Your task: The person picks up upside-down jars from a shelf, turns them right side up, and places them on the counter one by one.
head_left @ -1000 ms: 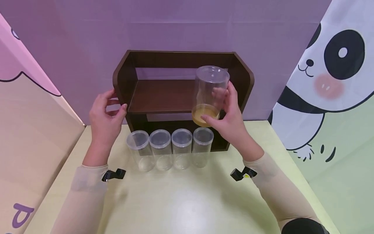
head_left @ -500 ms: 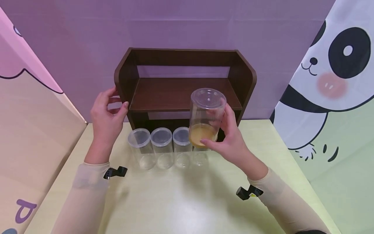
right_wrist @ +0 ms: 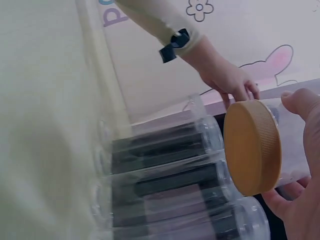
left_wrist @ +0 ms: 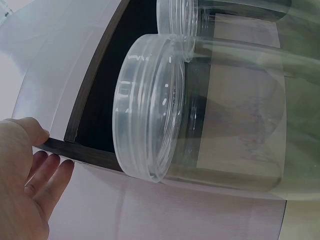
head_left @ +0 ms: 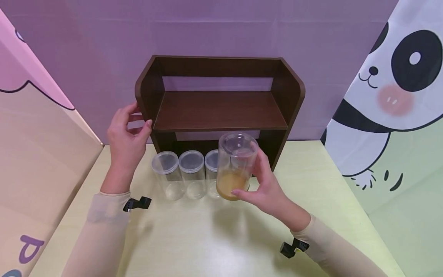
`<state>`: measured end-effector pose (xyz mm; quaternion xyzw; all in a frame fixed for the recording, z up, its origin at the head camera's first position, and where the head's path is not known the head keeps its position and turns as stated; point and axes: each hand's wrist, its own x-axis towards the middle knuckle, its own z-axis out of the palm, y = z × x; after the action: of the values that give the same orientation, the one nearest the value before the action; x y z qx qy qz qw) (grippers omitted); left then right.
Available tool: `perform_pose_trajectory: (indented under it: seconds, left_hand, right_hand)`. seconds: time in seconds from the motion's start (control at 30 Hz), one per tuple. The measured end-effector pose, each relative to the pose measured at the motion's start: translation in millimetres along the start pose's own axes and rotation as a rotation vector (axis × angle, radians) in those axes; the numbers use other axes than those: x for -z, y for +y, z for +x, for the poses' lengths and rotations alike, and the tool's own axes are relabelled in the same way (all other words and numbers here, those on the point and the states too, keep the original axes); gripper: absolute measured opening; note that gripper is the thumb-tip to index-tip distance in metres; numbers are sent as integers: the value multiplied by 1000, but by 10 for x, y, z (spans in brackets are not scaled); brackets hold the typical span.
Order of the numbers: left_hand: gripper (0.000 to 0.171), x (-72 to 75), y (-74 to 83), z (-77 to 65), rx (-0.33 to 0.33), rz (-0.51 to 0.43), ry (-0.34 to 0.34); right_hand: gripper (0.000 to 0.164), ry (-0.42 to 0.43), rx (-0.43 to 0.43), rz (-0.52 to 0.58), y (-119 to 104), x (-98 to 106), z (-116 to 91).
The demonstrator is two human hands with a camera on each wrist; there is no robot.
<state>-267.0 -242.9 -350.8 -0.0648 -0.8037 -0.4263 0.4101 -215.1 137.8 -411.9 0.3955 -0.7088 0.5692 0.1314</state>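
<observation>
My right hand [head_left: 264, 188] grips a clear plastic jar [head_left: 238, 157] with a yellow screw lid [right_wrist: 250, 150]. The jar is upside down, lid at the bottom, held above the table in front of the row's right end. On the left, my left hand [head_left: 125, 134] pinches the side panel of a dark brown wooden shelf [head_left: 221, 111] between thumb and fingers; the left wrist view shows the same grip on the panel edge [left_wrist: 75, 150]. Several clear jars [head_left: 192, 177] with translucent tops stand side by side before the shelf. The held jar partly hides the rightmost ones.
The shelf stands on a pale wooden table [head_left: 194, 242] against a purple backdrop [head_left: 221, 34]. A printed panda panel [head_left: 391, 115] rises on the right, a pink and cream one [head_left: 41, 146] on the left.
My right hand has brought the jar down and slightly left, from before the upper shelf to in front of the row. My left hand stays on the side panel.
</observation>
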Motion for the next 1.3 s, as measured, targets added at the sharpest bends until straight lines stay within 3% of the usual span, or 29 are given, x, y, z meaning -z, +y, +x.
perform_pose_trajectory:
  seconds: [0.3,0.53,0.63,0.73,0.83,0.9,1.0,1.2,1.3]
  left_hand:
    - [51,2,5,0,4,-4,1]
    - [51,15,16,-16,18,-15,0]
    - [48,20,32,-52,35,-59,21]
    - [38,5,47,-98,48,-143,85]
    - [29,-16,83,-163,20,-226,144]
    - [26,-32,135,-218,-2,-275,139]
    - [25,-58,257,-313,-36,-353,4]
    - [44,-192,492,-499,-57,-509,-415]
    - [51,-288,562,-587,-82,-520,-541]
  right_hand:
    - [129,-22,-50,-7,56,-71,-139]
    - [128,-38,-30,-13,57,-94,-165]
    - [128,-38,-22,-10,66,-103,-167]
    - [127,-38,-17,-13,83,-109,-172]
    - [126,-39,-14,-22,96,-119,-174]
    - [126,-41,-13,-31,101,-128,-175]
    - [126,-42,-13,-38,111,-142,-180]
    - [127,-50,-21,-34,144,-185,-183]
    - [127,-59,-30,-44,144,-205,-185]
